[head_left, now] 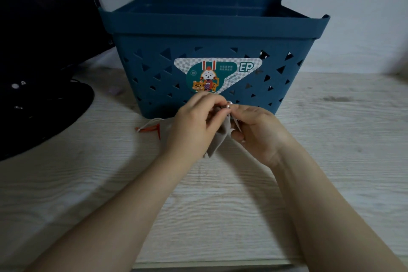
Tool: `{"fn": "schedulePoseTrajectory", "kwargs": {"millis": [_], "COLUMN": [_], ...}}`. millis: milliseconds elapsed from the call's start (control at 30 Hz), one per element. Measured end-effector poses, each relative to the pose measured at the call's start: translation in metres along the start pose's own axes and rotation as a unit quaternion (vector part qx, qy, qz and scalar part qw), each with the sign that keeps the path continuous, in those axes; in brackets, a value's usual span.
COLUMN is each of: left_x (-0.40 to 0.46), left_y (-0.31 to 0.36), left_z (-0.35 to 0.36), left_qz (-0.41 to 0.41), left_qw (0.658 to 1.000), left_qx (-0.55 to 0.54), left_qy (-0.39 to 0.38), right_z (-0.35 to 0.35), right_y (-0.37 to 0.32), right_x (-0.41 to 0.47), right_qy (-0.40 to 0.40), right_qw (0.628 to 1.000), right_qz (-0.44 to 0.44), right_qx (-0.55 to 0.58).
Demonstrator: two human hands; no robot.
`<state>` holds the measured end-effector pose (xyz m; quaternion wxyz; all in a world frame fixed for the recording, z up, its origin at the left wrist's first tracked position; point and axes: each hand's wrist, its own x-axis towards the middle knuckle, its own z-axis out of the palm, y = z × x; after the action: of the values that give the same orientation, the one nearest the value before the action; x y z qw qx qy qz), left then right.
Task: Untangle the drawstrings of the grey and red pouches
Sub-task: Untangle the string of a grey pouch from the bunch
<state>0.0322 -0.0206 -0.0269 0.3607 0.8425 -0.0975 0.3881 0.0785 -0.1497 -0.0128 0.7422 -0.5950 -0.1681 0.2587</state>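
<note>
A grey fabric pouch (217, 139) hangs between my two hands just in front of the blue basket. My left hand (194, 126) pinches its top, fingers curled round the gathered cloth and string. My right hand (257, 132) pinches the same spot from the right, near a small silvery bead (227, 105). To the left, a red cord (150, 129) and a white drawstring (152, 121) trail out onto the table from behind my left hand. Of the red pouch only that red bit shows; the rest is hidden.
A dark blue plastic basket (212, 51) with triangular holes and a sticker stands right behind my hands. A black monitor with its round stand (44, 104) fills the left side. The pale wood-grain table (331, 139) stretches to the right and toward me.
</note>
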Motion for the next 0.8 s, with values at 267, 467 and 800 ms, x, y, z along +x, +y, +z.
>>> {"fn": "schedulePoseTrajectory", "kwargs": {"millis": [267, 467, 800], "left_x": [0.0009, 0.0010, 0.0085], "left_y": [-0.0015, 0.0003, 0.0035], "left_z": [0.0004, 0.0016, 0.0025], "left_qz": [0.011, -0.128, -0.341], "left_qw": [1.000, 0.989, 0.896], "left_qx": [0.015, -0.074, -0.285], "left_qy": [0.019, 0.001, 0.016], "right_z": [-0.0002, 0.0027, 0.0049], "right_y": [0.0017, -0.0023, -0.0013], "right_x": [0.0002, -0.0032, -0.0027], "right_qy": [-0.006, 0.029, 0.066], "right_qw": [1.000, 0.994, 0.962], "right_qz": [-0.001, -0.066, -0.183], "right_qx": [0.004, -0.078, -0.190]}}
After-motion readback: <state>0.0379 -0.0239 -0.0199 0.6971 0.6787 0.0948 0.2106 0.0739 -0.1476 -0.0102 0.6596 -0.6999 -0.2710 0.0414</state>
